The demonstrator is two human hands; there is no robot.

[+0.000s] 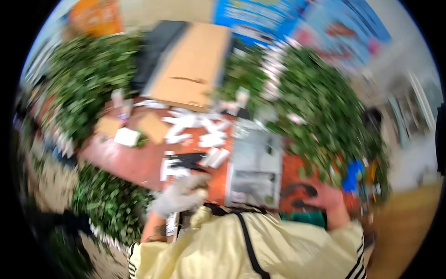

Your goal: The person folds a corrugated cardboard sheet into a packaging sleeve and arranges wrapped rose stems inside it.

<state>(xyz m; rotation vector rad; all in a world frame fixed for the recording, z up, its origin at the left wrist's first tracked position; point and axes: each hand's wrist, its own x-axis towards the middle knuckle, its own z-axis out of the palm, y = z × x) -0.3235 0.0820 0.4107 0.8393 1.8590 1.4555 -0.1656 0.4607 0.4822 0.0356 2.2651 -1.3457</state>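
My left hand point(179, 197), in a whitish glove, is over the near edge of the red table, below a black strap-like item point(188, 161) and white pieces. Its fingers are loosely curled and apart, and I see nothing between them. My right hand point(325, 197) is at the near right of the table. It touches or overlaps a dark tool with two curved arms point(297, 189), too blurred to name. Motion smears these fingers, so their grip is unclear. Between the hands lies a grey, see-through-looking flat sheet or board point(255, 162).
Leafy stems with pale pink blooms are heaped at the left point(93, 79) and right point(320, 102). A tan cardboard box point(193, 65) stands at the back, with white paper pieces point(211, 132) before it. More greenery point(109, 200) is low on the left. A blue item point(354, 176) sits right.
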